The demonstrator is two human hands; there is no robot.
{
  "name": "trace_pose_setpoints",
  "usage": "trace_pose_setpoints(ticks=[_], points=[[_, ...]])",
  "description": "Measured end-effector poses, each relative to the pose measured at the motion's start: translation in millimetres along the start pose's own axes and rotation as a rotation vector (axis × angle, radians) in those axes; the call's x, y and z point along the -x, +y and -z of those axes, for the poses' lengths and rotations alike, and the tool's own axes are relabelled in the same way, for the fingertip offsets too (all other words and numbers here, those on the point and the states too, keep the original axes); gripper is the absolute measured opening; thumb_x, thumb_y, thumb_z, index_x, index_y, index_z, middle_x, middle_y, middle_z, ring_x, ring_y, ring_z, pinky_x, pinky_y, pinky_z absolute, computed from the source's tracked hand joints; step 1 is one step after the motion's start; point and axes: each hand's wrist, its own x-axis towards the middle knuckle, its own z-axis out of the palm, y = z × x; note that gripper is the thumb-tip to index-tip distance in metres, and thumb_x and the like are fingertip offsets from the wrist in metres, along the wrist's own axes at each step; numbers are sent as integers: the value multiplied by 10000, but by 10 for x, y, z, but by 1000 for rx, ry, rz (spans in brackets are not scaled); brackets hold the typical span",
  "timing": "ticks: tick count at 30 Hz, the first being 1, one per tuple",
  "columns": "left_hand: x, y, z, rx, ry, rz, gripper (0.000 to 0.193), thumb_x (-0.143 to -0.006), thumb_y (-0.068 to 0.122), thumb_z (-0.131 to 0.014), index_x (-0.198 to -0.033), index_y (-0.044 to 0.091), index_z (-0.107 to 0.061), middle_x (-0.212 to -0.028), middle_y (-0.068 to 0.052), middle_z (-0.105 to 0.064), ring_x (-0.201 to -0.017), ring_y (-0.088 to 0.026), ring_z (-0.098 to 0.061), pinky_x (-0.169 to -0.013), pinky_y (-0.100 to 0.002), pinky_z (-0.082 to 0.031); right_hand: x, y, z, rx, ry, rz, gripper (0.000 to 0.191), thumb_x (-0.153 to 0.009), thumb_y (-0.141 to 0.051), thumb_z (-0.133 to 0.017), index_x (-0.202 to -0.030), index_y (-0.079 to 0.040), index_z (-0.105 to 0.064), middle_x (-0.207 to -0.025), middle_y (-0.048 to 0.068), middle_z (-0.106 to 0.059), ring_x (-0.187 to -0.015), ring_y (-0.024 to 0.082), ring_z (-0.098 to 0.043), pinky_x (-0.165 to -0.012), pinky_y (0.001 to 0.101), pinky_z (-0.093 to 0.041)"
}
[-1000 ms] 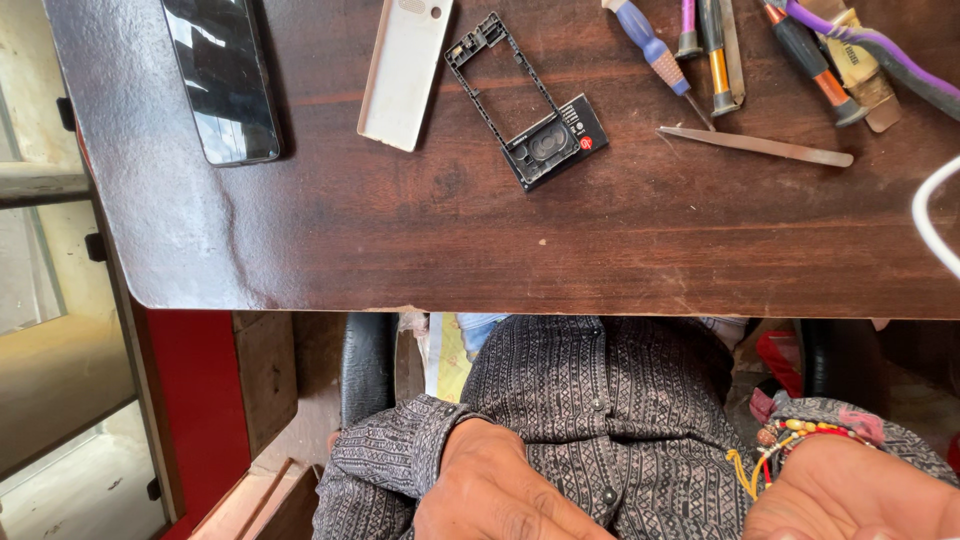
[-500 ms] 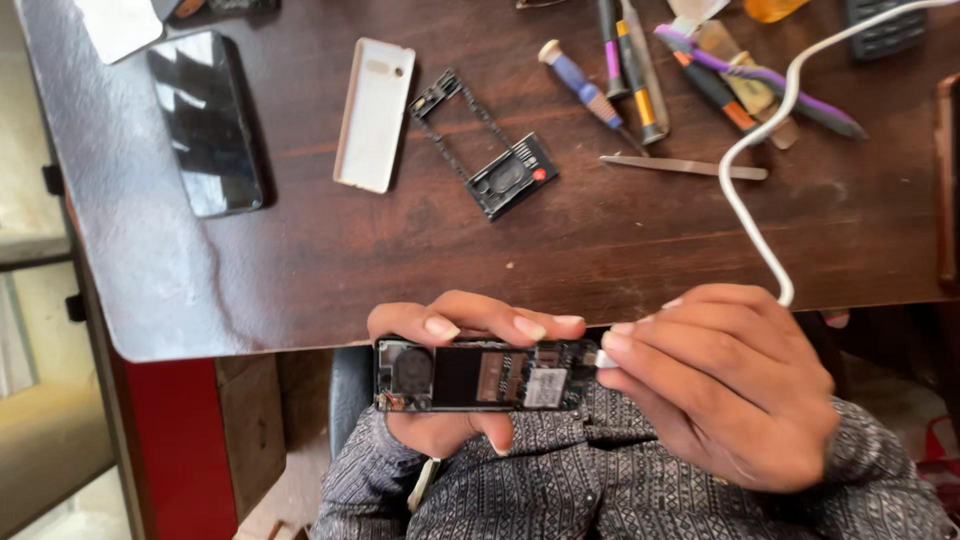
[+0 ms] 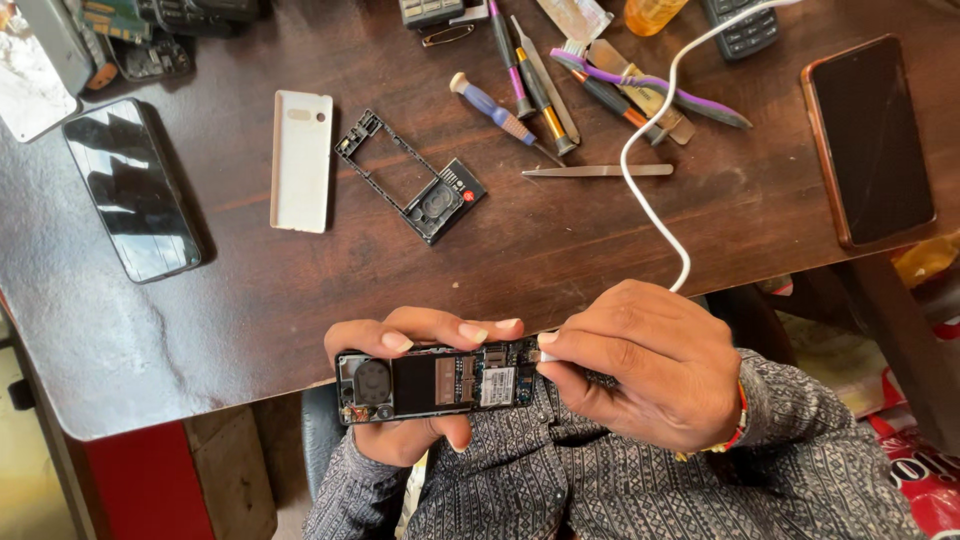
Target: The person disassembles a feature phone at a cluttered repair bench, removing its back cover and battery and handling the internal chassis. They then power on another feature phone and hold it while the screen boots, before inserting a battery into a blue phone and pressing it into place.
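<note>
Both hands are on an opened-up phone body [image 3: 437, 383]: left hand [image 3: 415, 400] wraps round it, right hand [image 3: 645, 365] pinches a white cable [image 3: 640, 170] at its end, just off the counter [image 3: 560, 250] edge.

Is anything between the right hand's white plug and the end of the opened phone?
Nothing visible. The right hand pinches the white cable plug right at the end of the opened phone, which the left hand grips; the fingers hide the joint.

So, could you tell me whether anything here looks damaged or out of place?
Yes: the opened phone in the left hand has its back off, circuitry bare. Its likely pieces, a white cover and black frame, lie apart on the table.
</note>
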Motion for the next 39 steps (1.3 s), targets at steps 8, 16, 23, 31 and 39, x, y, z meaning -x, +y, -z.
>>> trace_pose_setpoints(ticks=[8, 16, 23, 31, 39], points=[[8, -27, -34, 21, 6, 2, 677, -843, 203, -878, -1283, 189, -364, -1285, -150, -614, -1226, -436, -680, -1049, -619, -564, 37, -12, 28, -3, 15, 30, 225, -856, -41, -852, -1006, 9, -692, -874, 87, -710, -765, 195, -727, -635, 311, -570], [37, -38, -57, 41, 18, 18, 689, -834, 209, -885, -1288, 194, -367, -1294, -153, -619, -1236, -436, -675, -1057, -622, -557, 48, -20, 50, 9, 14, 51, 207, -864, -37, -842, -1004, 8, -697, -860, 82, -705, -751, 193, -721, -626, 305, -566], [47, -46, 19, 6, 124, -76, 692, -825, 243, -915, -1281, 180, -397, -1209, -163, -650, -1192, -379, -691, -1076, -623, -558, 31, -22, 105, 53, 16, 32, 168, -867, -23, -817, -976, 10, -694, -838, 81, -697, -734, 198, -706, -621, 318, -561], [-24, 109, 71, -22, 151, -58, 778, -876, 284, -911, -1401, 165, -349, -1282, -186, -626, -1246, -412, -679, -1144, -617, -522, 168, 104, 631, 255, 12, 40, 204, -816, 58, -774, -997, 45, -682, -927, 138, -724, -815, 236, -717, -713, 353, -577], [-200, 74, 8, 158, 43, 116, 1061, -978, 299, -806, -1695, 192, -32, -1317, -212, -583, -1282, -445, -633, -1147, -643, -522, 801, 669, 1120, 537, 117, -427, 209, -1090, 188, -575, -1187, 14, -639, -1108, 133, -646, -995, 211, -645, -912, 269, -520]])
